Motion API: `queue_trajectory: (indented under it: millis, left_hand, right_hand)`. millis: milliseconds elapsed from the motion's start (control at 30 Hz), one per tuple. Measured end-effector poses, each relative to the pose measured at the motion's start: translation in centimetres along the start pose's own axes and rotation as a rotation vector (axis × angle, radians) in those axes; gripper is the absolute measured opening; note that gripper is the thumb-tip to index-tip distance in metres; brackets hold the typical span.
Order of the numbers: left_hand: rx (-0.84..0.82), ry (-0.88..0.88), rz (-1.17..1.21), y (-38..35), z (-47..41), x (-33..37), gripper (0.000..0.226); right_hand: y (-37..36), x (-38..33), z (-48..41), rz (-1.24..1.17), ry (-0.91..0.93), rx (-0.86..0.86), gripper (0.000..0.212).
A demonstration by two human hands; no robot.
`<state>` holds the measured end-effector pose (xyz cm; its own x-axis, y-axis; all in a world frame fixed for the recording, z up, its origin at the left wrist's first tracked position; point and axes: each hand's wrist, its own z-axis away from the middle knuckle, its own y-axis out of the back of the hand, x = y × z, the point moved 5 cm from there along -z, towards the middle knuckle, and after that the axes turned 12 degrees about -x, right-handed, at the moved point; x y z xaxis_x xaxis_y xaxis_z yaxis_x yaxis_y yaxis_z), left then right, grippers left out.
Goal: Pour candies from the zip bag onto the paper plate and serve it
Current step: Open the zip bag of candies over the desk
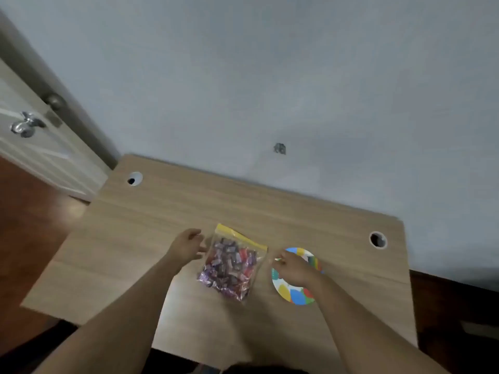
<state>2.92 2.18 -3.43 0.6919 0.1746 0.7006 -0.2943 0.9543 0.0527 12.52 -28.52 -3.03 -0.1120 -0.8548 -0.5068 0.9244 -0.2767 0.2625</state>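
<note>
While both arms reach forward over the wooden desk (151,228), I count one zip bag (232,265), one paper plate (295,295) and two hands. My landmark is the zip bag: it lies flat near the middle of the desk, its yellow seal strip on the far edge, packed with many wrapped candies (229,261) in purple, red and pink, too many and too blurred for me to count. My left hand (187,245) sits just beside the bag's left edge, fingers loosely curled and spread, gripping nothing that I can see; whether a fingertip touches the plastic I cannot tell. To the right of the bag lies the colourful plate, flat on the desk, and my right hand (293,267) hovers over its near-left part with fingers drawn together; I cannot tell whether they pinch anything. Two round cable holes (134,178) mark the desk, one far left of the bag, one far right.
</note>
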Motion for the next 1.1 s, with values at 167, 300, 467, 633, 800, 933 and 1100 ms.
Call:
queue_trajectory:
  millis: [167,300,467,633,800,933,1100]
  left_hand:
    - [-0.041,0.108,0.209,-1.8,-0.7,-4.9,0.058]
    - [-0.016,0.122,0.226,-2.2,-1.8,-7.4,0.06]
    - [-0.034,0.072,0.101,-2.8,-1.6,-7.1,0.031]
    - [-0.084,-0.055,0.044,-3.1,-1.4,-6.1,0.015]
    - [-0.159,-0.16,-0.1,-4.0,-0.5,-4.4,0.021]
    - [-0.193,-0.23,-0.133,-4.5,0.2,-3.4,0.029]
    - [-0.104,-0.252,-0.095,-4.3,1.6,-3.6,0.014]
  right_hand:
    - [-3.1,0.1,-2.5,0.05,0.018,-0.054,0.029]
    - [-5.6,0.1,-4.1,-0.074,0.001,-0.122,0.064]
    - [-6.5,0.2,-5.7,-0.128,0.012,-0.096,0.064]
    - [-2.6,-0.8,-5.1,-0.086,0.049,0.224,0.052]
    - [0.4,-3.0,-3.4,0.039,0.217,0.266,0.048]
    - [-0.7,-3.8,-2.1,0.192,0.213,-0.032,0.024]
    - [-1.6,-4.0,-0.3,0.254,0.242,0.103,0.02]
